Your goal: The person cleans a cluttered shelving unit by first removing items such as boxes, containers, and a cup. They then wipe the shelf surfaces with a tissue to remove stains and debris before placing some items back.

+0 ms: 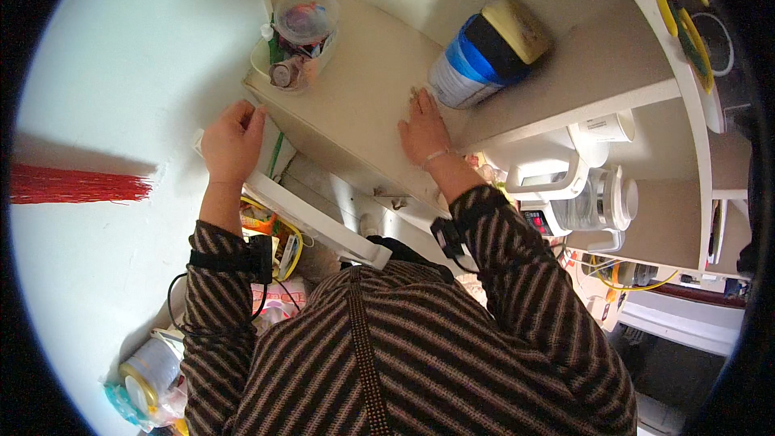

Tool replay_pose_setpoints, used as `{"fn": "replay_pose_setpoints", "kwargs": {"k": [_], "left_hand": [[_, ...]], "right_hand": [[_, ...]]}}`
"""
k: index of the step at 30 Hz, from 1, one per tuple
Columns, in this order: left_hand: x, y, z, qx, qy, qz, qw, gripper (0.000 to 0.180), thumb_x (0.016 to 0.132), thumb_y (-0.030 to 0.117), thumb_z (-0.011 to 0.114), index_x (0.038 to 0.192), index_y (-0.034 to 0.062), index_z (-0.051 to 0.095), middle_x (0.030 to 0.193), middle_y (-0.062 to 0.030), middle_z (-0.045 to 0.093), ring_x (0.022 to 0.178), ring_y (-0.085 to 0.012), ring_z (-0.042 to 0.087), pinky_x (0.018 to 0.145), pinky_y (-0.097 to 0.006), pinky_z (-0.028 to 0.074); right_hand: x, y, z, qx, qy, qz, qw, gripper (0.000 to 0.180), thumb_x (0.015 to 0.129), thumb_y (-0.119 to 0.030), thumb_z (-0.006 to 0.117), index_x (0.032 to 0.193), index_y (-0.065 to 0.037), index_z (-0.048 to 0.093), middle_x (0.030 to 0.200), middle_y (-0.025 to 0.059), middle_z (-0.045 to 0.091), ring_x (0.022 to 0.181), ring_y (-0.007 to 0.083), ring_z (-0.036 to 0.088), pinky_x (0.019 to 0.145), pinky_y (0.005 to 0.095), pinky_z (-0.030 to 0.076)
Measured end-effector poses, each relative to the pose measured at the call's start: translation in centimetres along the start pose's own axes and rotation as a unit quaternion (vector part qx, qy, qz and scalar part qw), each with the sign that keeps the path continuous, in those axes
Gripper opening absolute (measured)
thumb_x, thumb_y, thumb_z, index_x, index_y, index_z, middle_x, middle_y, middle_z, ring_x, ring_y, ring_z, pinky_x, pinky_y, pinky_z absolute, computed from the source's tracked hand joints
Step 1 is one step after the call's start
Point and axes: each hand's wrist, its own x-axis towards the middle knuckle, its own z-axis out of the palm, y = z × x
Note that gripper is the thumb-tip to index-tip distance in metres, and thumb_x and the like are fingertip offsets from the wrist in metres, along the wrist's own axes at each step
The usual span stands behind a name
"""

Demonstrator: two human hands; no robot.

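Note:
My left hand (234,141) is closed, its fingers curled together at the left end of the top edge of a curved white panel (315,214). Its fingertips point away from me, so whatever they may hold is hidden. My right hand (424,125) lies palm down on the beige shelf top (363,73), fingers stretched out. Just beside its fingertips a blue, white and black canister (476,64) with a yellowish lid leans or lies tilted; whether they touch I cannot tell. Farther left on the shelf stands a clear plastic tub (307,28) with small items in it.
Right of my forearm, a lower shelf holds a glass kettle (593,198) with white fittings. Red bristles (81,184) jut out along the left wall. A bag and colourful packets (278,234) sit below the panel. A clear jar (149,375) stands at lower left.

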Motion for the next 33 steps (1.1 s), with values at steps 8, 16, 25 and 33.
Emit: {"fn": "replay_pose_setpoints", "kwargs": {"k": [8,16,25,33], "left_hand": [[0.1,-0.1,0.0,-0.005,-0.002,-0.003,1.000,0.029,0.091,0.034,0.064,0.081,0.0066,0.064,0.074,-0.0123,0.064,0.067,-0.0327,0.063,0.059,-0.042,0.048],[-0.1,-0.2,0.0,0.000,-0.004,0.007,1.000,0.028,0.091,0.034,0.064,0.082,0.0073,0.066,0.074,-0.0120,0.066,0.068,-0.0333,0.064,0.061,-0.042,0.049],[-0.1,-0.5,0.0,0.005,0.002,0.010,1.000,0.029,0.091,0.035,0.063,0.084,0.0078,0.066,0.077,-0.0126,0.067,0.070,-0.0350,0.065,0.061,-0.044,0.049],[0.0,-0.7,0.3,-0.001,-0.003,0.007,1.000,0.028,0.091,0.035,0.063,0.086,0.0080,0.067,0.077,-0.0124,0.068,0.071,-0.0350,0.065,0.062,-0.044,0.050]], "right_hand": [[-7.2,-0.9,-2.3,0.047,-0.055,-0.007,0.997,0.060,0.092,-0.022,0.054,0.139,0.012,0.037,0.149,0.0286,0.033,0.137,0.0413,0.035,0.117,0.0446,0.029],[0.7,1.1,-0.7,0.037,-0.051,0.014,0.998,0.060,0.094,-0.025,0.051,0.140,0.011,0.037,0.148,0.0286,0.035,0.138,0.0407,0.036,0.118,0.0435,0.027],[-9.3,-2.1,-3.3,0.046,-0.103,-0.045,0.993,0.063,0.094,-0.026,0.052,0.142,0.010,0.035,0.152,0.0283,0.030,0.140,0.0405,0.032,0.120,0.0420,0.024],[4.1,-0.2,-1.5,0.011,-0.097,0.015,0.995,0.063,0.098,-0.030,0.047,0.144,0.010,0.033,0.153,0.0251,0.031,0.141,0.0386,0.033,0.118,0.0424,0.027]]}}
